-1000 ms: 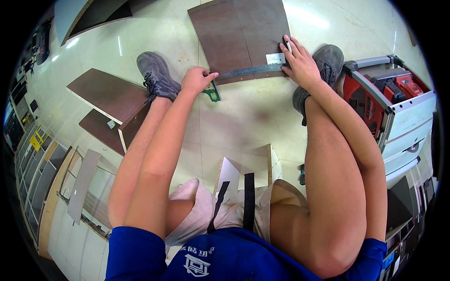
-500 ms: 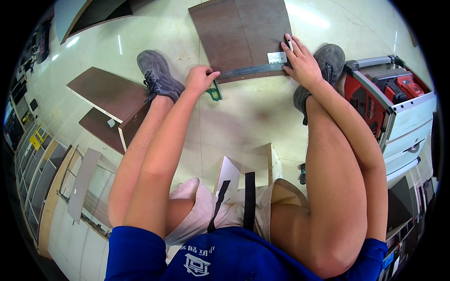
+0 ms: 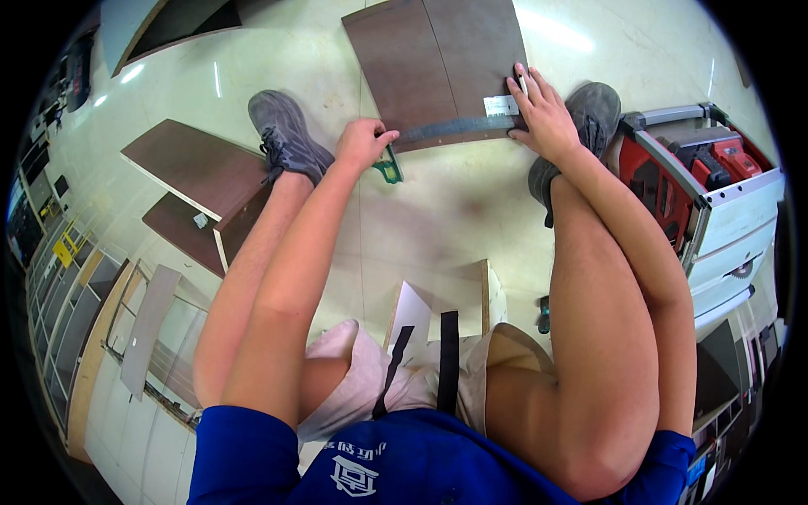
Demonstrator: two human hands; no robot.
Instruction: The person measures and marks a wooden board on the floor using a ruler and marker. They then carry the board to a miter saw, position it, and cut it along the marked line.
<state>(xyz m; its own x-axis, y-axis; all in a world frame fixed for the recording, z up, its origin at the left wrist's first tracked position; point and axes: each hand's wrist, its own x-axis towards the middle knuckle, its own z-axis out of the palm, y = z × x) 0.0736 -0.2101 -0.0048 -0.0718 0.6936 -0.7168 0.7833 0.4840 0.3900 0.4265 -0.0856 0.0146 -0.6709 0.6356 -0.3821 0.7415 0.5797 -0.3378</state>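
Your left hand (image 3: 364,143) curls around the green-handled square (image 3: 450,129) lying across the brown panel (image 3: 438,67), while your right hand (image 3: 543,114), fingers spread, presses its blade flat beside a small white label (image 3: 501,105).

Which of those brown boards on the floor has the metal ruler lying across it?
The large brown board in front of both shoes, under the ruler; the other boards lie bare at the person's left.
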